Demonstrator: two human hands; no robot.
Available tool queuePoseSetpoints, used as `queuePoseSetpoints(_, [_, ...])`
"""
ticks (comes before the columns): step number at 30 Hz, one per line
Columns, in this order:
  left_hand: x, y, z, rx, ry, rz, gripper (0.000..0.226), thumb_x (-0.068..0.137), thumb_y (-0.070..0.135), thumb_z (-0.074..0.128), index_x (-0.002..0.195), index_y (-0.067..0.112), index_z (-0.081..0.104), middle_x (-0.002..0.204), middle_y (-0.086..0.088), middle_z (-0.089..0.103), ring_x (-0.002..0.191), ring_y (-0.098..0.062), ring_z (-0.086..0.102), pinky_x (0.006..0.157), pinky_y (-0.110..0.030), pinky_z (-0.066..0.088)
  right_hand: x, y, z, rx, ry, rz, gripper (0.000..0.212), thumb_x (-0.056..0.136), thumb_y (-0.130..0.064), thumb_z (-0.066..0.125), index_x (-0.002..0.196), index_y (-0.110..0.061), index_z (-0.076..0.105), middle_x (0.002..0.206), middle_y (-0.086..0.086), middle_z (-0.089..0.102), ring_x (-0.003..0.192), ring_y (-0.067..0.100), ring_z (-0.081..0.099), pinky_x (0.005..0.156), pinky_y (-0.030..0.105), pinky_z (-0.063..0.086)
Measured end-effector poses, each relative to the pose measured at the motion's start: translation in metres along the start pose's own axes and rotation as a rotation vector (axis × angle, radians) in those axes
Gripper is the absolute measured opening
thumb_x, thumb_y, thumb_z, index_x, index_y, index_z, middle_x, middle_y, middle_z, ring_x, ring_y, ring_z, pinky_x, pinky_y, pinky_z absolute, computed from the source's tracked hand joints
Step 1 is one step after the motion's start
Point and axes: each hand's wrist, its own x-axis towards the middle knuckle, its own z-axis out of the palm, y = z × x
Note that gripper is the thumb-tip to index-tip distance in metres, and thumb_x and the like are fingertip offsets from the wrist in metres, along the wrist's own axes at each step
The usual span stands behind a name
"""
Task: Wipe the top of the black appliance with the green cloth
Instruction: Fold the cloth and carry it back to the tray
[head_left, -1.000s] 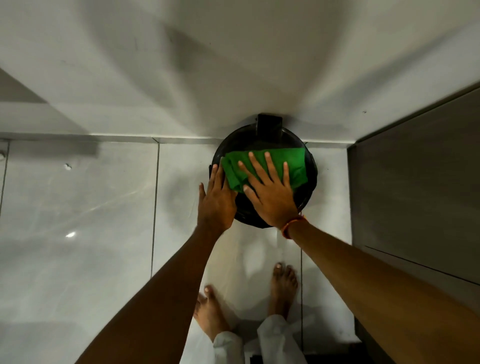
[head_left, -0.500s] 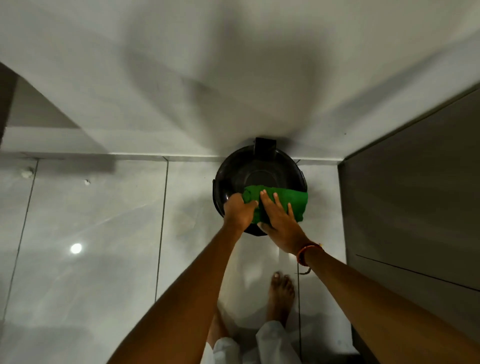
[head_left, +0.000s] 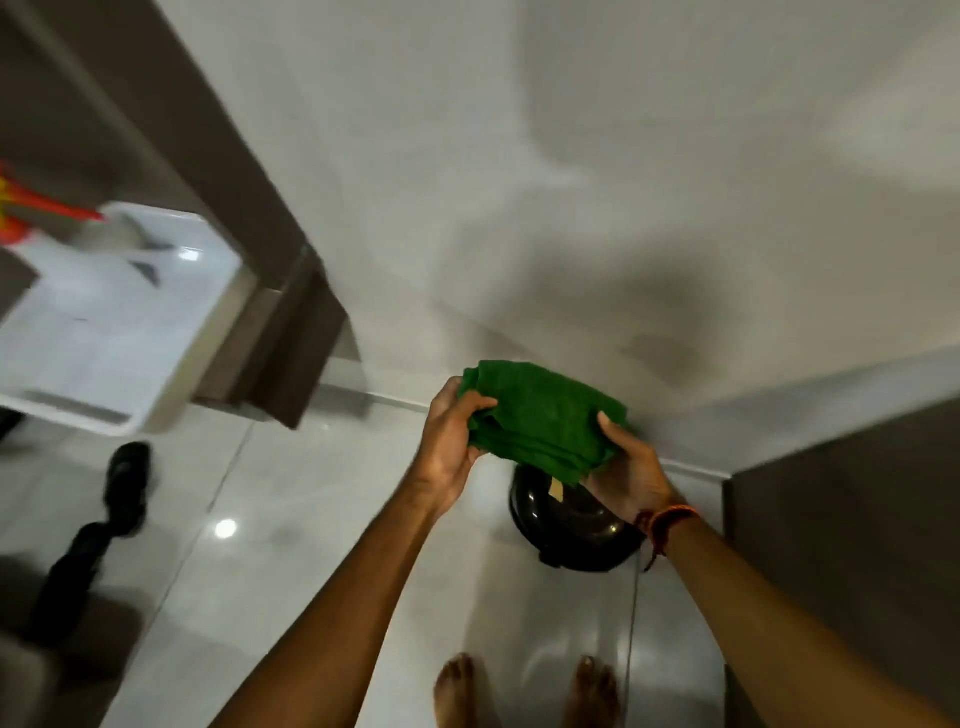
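Green cloth (head_left: 540, 421): bunched, lifted clear of the black appliance (head_left: 571, 530), which sits on the floor by the wall at 5 o'clock from it. Left hand (head_left: 452, 441) and right hand (head_left: 628, 467): fingers curled shut on opposite cloth ends. Risk: a loose fold may slip and drop; frame blurred.

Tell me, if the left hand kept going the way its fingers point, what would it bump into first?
The left hand points up and rightward with its fingers already closed on the green cloth, so it would meet more cloth first. Past that it would probably reach the right hand holding the other side, though depth is unclear.
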Motion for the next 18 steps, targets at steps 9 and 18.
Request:
queuePoseSetpoints(9, [-0.082, 0.171, -0.146, 0.070, 0.448, 0.321, 0.038, 0.086, 0.004, 0.065, 0.118, 0.020, 0.052, 0.101, -0.013, 0.068, 0.079, -0.026, 0.066, 0.058, -0.036, 0.053, 0.051, 0.002, 0.282, -0.494, 0.017, -0.163, 0.046, 0.085, -0.010, 0.080, 0.126, -0.003, 0.058, 0.119, 0.020, 0.073, 0.105, 0.034, 0.074, 0.077, 0.038, 0.066])
queuePoseSetpoints(18, [-0.081, 0.228, -0.293, 0.239, 0.834, 0.215, 0.048, 0.078, 0.017, 0.075, 0.114, -0.003, 0.051, 0.105, -0.021, 0.067, 0.099, -0.042, 0.068, 0.081, -0.053, 0.061, 0.105, 0.099, 0.469, -1.043, 0.067, -0.343, 0.044, 0.090, -0.008, 0.071, 0.133, 0.001, 0.063, 0.126, 0.022, 0.070, 0.117, 0.035, 0.068, 0.105, 0.043, 0.055])
